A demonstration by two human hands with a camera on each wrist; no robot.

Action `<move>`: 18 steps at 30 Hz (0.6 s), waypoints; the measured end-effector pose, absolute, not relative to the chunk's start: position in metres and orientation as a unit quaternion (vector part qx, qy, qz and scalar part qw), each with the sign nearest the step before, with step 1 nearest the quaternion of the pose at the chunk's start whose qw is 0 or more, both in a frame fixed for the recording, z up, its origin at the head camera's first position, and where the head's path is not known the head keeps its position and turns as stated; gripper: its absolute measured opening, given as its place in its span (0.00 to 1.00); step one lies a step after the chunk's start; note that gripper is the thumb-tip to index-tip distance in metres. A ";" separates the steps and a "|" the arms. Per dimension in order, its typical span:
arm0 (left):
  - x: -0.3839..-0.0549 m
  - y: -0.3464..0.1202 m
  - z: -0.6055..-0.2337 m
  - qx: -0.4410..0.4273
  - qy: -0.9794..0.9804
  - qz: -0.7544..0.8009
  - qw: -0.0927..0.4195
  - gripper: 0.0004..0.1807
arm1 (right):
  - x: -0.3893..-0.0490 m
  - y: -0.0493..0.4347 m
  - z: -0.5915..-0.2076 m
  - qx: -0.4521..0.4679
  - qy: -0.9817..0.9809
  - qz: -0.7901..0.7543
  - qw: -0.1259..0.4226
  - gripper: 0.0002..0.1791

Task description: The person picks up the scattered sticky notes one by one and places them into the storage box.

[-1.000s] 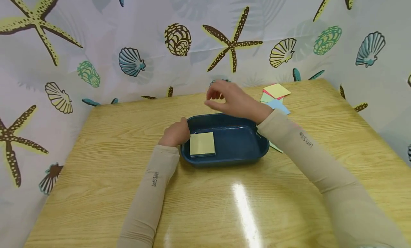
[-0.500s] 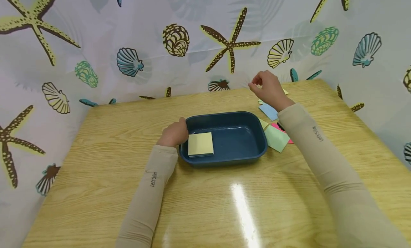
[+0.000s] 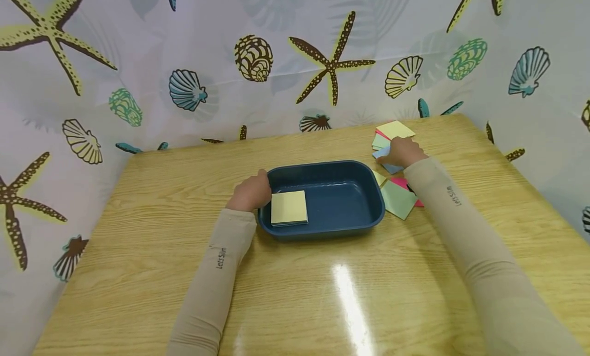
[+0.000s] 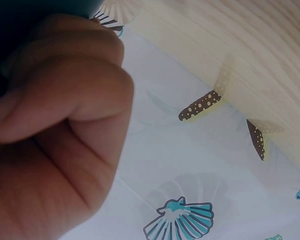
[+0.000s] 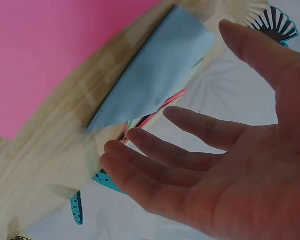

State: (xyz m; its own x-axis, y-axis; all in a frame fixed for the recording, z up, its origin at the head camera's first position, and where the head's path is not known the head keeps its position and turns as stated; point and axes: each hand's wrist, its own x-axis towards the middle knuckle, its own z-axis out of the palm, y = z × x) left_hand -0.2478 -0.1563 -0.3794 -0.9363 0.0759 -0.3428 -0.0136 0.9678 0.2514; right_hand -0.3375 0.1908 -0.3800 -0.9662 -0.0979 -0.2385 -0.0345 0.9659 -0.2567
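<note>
A dark blue rectangular dish [image 3: 343,202] stands mid-table, with a stack of square sticky notes [image 3: 289,208], pale yellow on top, in its left end. My left hand [image 3: 251,192] grips the dish's left rim; in the left wrist view its curled fingers [image 4: 85,75] meet the dark wall. Beyond the dish's far right corner, my right hand [image 3: 404,152] is over a blue sticky note pad [image 3: 384,153]. In the right wrist view, the thumb and slightly bent fingers [image 5: 200,127] stand apart around the blue pad [image 5: 157,70], with nothing pinched between them.
Yellow sticky notes [image 3: 395,129] top a small pile at the far right, above green ones [image 3: 380,141]. A green note [image 3: 398,200] and a pink one [image 3: 401,183] lie right of the dish. Behind the wooden table [image 3: 184,192] hangs a shell-patterned cloth [image 3: 221,48].
My right hand has moved right from above the dish, then down to the blue pad. The left hand has stayed at the dish's rim.
</note>
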 end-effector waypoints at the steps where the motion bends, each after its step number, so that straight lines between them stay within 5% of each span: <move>1: -0.248 -0.156 -0.379 0.016 0.976 0.125 0.177 0.26 | -0.338 0.191 -0.381 -0.034 0.983 -0.122 0.133 0.33; 18: -0.248 -0.156 -0.379 0.018 0.977 0.120 0.176 0.26 | -0.337 0.195 -0.387 -0.049 0.982 -0.111 0.145 0.33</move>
State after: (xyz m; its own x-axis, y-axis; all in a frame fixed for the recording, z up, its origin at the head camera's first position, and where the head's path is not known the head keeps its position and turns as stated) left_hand -0.2481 -0.1559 -0.3788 -0.9373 0.0776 -0.3398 -0.0071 0.9705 0.2411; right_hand -0.3372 0.1949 -0.3867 -0.9532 -0.1292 -0.2732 -0.0647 0.9703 -0.2332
